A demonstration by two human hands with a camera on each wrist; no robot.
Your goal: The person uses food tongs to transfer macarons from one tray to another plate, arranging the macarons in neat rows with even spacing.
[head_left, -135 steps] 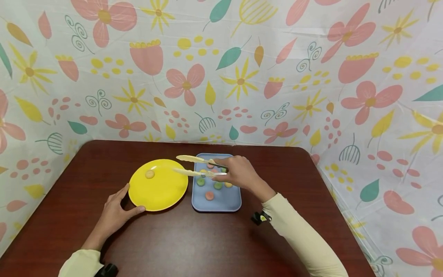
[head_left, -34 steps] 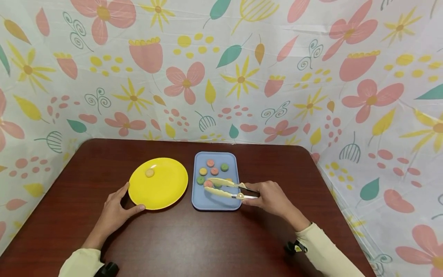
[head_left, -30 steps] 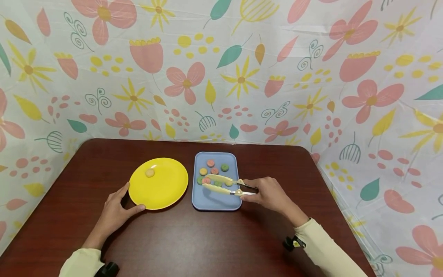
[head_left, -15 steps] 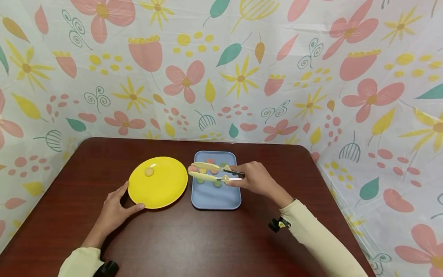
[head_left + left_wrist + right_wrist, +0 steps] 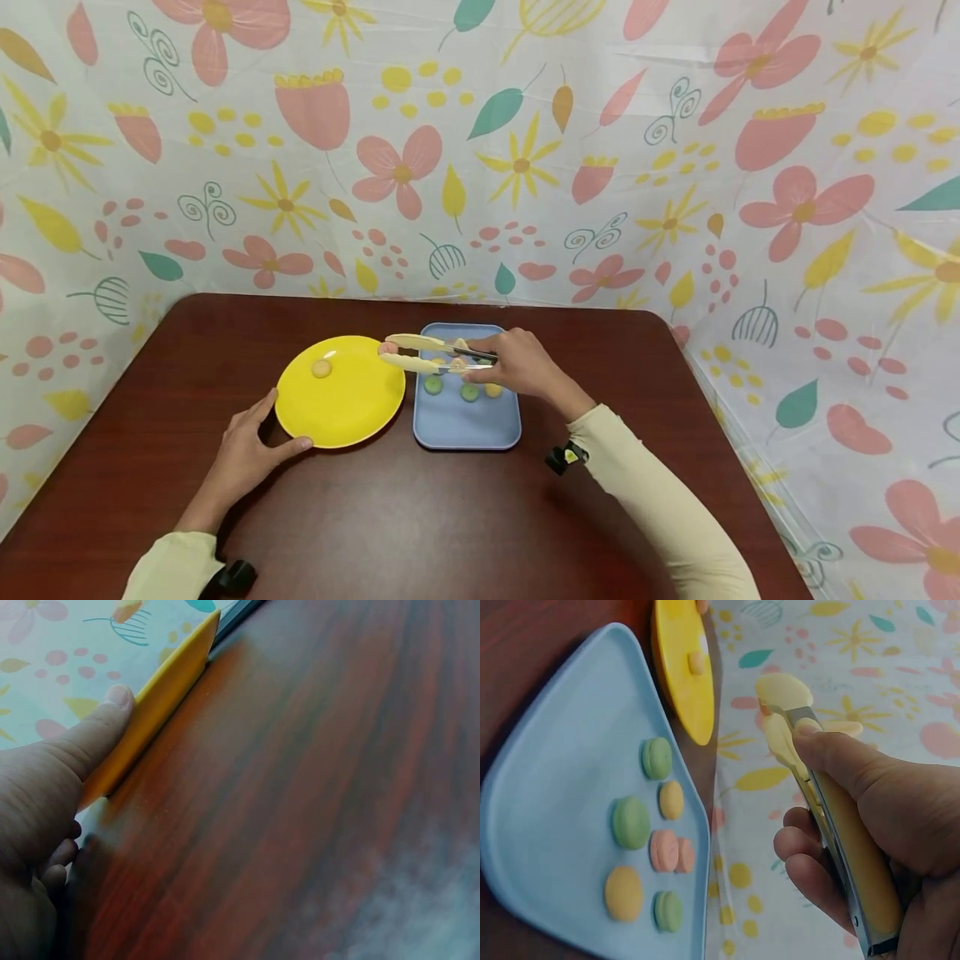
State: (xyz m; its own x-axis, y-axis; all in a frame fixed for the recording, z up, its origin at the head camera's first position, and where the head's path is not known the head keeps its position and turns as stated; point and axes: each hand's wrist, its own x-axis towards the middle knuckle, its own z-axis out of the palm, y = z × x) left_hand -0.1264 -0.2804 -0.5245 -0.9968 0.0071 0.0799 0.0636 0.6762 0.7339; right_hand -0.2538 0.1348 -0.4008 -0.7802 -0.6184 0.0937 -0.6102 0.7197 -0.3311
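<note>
My right hand (image 5: 520,360) grips a pair of tongs (image 5: 408,363) with cream tips and a metal body. Between the tips sits a pink macaron (image 5: 387,348), off the surface near the plate's right rim; the right wrist view mostly hides it. My left hand (image 5: 251,446) rests against the near left rim of a yellow plate (image 5: 337,421), thumb and fingers spread along the edge. One pale macaron (image 5: 321,368) lies on that plate. Below the tongs, a blue tray (image 5: 450,429) bears several green, yellow and pink macarons; the right wrist view shows a green macaron (image 5: 631,823) among them.
Plate and tray stand side by side on a dark brown wooden table (image 5: 360,517). A floral cloth (image 5: 480,167) hangs behind the table and at both sides. The tongs and right hand cover the tray's far part.
My right hand has carried the tongs, with the pink macaron in their tips, up from the tray and leftward to the plate's edge. My left hand has stayed at the plate.
</note>
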